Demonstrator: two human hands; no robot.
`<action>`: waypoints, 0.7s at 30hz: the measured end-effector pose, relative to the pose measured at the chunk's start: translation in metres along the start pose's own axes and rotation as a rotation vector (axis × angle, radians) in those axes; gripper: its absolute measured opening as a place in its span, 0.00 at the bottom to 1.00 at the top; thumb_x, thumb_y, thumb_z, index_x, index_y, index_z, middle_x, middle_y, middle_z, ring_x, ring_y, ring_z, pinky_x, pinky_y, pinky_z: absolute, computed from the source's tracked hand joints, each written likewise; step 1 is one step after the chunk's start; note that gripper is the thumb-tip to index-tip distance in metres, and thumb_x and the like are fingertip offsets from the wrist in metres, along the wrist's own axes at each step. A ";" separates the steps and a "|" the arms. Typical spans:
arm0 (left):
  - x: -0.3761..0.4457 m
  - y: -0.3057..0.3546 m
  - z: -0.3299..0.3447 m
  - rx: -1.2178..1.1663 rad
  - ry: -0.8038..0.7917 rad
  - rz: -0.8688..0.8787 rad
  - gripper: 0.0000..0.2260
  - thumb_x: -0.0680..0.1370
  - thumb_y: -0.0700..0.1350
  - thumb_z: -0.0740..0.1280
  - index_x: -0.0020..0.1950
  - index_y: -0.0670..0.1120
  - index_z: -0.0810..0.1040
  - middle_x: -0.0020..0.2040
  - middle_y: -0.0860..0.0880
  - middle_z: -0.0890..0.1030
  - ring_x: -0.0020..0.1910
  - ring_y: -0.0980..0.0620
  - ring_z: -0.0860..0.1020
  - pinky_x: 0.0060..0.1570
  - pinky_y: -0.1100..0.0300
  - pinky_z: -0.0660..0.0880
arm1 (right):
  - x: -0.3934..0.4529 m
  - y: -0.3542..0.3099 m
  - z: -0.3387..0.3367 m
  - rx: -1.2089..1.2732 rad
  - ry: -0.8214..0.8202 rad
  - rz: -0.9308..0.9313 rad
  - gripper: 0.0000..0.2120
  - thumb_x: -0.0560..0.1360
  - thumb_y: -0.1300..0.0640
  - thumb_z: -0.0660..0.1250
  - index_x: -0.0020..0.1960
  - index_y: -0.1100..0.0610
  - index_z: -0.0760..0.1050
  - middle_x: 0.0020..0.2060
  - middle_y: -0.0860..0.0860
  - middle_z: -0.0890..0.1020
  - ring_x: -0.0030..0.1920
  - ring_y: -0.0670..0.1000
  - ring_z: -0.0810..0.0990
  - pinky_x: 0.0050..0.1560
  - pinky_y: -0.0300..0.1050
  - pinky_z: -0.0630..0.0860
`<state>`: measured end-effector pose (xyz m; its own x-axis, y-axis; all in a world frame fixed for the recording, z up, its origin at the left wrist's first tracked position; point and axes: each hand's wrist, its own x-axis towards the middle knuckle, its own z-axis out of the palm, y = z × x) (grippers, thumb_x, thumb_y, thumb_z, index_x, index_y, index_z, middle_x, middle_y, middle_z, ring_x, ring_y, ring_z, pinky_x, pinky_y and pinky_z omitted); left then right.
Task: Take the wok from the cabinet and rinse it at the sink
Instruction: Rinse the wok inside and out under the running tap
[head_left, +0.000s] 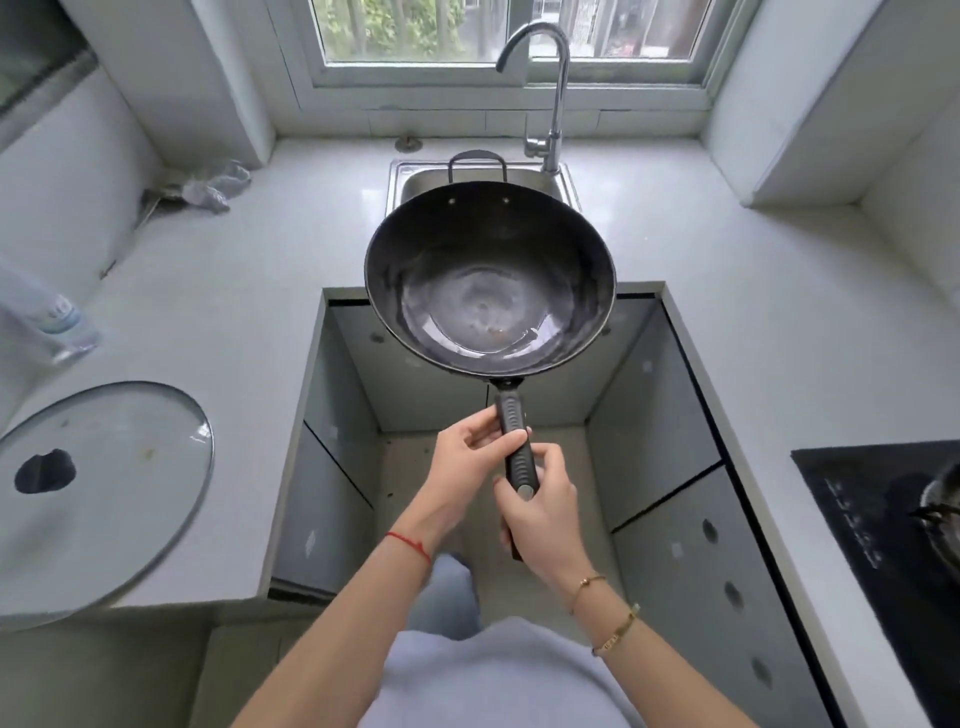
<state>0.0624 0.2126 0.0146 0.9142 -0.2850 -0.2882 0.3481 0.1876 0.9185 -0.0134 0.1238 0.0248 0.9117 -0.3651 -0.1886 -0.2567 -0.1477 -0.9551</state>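
Observation:
A black wok (488, 280) with a long ribbed handle and a small loop handle at its far rim hangs in the air in front of me. Its bowl covers most of the steel sink (415, 182). My right hand (540, 512) grips the near end of the handle. My left hand (475, 449) holds the handle just ahead of it, fingers wrapped from the left. A chrome faucet (556, 88) arches behind the sink under the window. Below the wok, the cabinet (654, 410) stands with both doors swung out.
A glass lid (109, 483) lies on the left counter, with a plastic bottle (52, 317) behind it and crumpled plastic (218, 187) near the wall. A black gas hob (883, 525) sits on the right counter. The open door (727, 577) flanks my legs.

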 end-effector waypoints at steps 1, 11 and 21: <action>0.019 0.003 -0.001 0.001 0.000 0.002 0.16 0.74 0.35 0.73 0.61 0.39 0.80 0.52 0.46 0.86 0.55 0.48 0.83 0.62 0.53 0.77 | 0.020 -0.001 0.003 -0.002 -0.006 0.002 0.09 0.75 0.64 0.68 0.49 0.58 0.68 0.29 0.57 0.77 0.19 0.53 0.73 0.20 0.40 0.68; 0.217 0.050 -0.026 0.040 0.005 -0.081 0.15 0.75 0.36 0.72 0.62 0.42 0.80 0.52 0.46 0.86 0.56 0.48 0.83 0.55 0.60 0.80 | 0.217 -0.031 0.048 -0.024 -0.077 0.037 0.09 0.77 0.62 0.67 0.53 0.59 0.68 0.36 0.63 0.81 0.20 0.51 0.74 0.20 0.41 0.72; 0.367 0.081 -0.038 0.071 0.008 -0.196 0.20 0.75 0.37 0.72 0.67 0.43 0.77 0.57 0.47 0.84 0.58 0.50 0.83 0.62 0.51 0.77 | 0.367 -0.041 0.079 -0.030 -0.073 0.120 0.11 0.78 0.60 0.69 0.55 0.55 0.68 0.38 0.59 0.81 0.22 0.52 0.76 0.22 0.45 0.77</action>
<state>0.4338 0.1584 -0.0274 0.8322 -0.3022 -0.4649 0.5039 0.0622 0.8615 0.3574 0.0685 -0.0233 0.8944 -0.3140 -0.3184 -0.3738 -0.1344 -0.9177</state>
